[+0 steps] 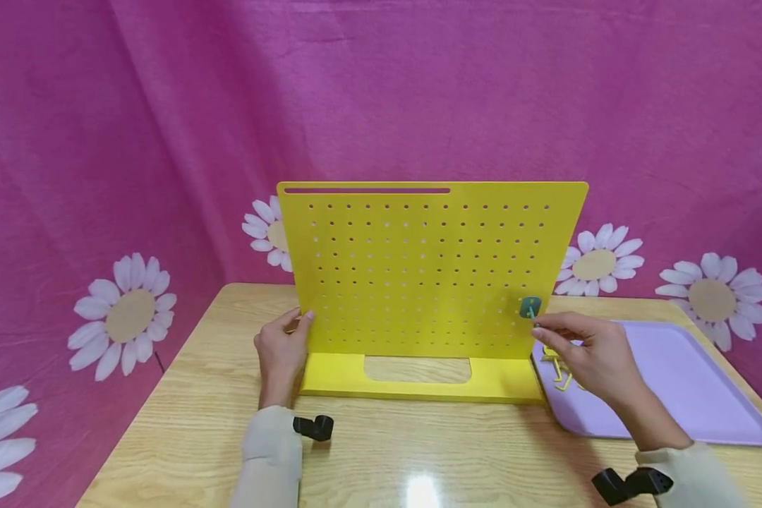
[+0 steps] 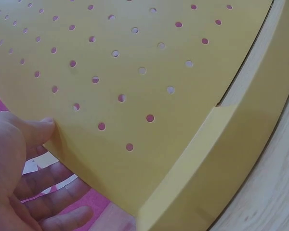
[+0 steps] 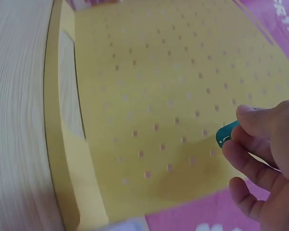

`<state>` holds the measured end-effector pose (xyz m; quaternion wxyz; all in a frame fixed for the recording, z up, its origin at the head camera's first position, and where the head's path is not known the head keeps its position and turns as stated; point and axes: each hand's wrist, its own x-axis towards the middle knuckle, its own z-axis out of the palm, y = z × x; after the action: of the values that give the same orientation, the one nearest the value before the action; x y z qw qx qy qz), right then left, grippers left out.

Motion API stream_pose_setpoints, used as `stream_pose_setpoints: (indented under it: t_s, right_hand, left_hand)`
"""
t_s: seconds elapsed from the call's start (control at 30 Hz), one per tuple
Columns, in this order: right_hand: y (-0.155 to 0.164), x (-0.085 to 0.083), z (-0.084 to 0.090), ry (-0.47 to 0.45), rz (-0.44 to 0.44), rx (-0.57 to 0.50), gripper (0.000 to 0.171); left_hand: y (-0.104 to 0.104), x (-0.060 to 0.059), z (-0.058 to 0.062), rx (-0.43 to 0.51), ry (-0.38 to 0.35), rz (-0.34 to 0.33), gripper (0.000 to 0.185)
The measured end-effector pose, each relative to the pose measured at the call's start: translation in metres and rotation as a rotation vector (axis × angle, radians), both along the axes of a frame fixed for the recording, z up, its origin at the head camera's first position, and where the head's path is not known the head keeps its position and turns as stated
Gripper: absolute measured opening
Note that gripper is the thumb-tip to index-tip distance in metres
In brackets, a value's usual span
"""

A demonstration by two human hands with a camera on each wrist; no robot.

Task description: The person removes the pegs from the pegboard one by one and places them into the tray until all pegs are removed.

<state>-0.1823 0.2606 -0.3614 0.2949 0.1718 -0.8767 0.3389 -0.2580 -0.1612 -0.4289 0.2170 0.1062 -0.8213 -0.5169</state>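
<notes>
A yellow pegboard [image 1: 419, 282] stands upright on its base. At its left edge my left hand [image 1: 282, 349] grips the board low down, with the thumb in front. The left wrist view shows the thumb [image 2: 41, 130] on the board's face and the other fingers past the edge. My right hand [image 1: 587, 353] pinches a small green hook [image 1: 530, 307] with a flat, rounded plate, in front of the board's lower right part. In the right wrist view the hook's plate [image 3: 226, 134] is partly hidden by the fingers; whether it touches the board I cannot tell.
On the right lies a lilac tray [image 1: 686, 367], its near left part behind my right hand. Several yellow hooks [image 1: 555, 363] lie in it. All this stands on a wooden table [image 1: 368, 444]. A pink curtain [image 1: 419, 92] with daisies hangs behind.
</notes>
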Motion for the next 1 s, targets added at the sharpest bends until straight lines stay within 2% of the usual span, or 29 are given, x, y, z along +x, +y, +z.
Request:
stream_pose_setpoints:
  t_s: [0.3, 0.77, 1.0]
  right_hand:
    - [0.05, 0.002, -0.023, -0.116, -0.146, 0.06, 0.014]
    - [0.086, -0.011, -0.058, -0.19, -0.234, 0.171, 0.01]
    - [0.094, -0.016, -0.073, -0.218, -0.228, 0.273, 0.009]
  left_hand:
    - [-0.001, -0.001, -0.001, 0.006, -0.005, 0.002, 0.035]
    - [-0.001, -0.001, 0.0, 0.009, -0.031, -0.004, 0.038]
    - [-0.002, -0.002, -0.002, 0.002, -0.006, -0.009, 0.037]
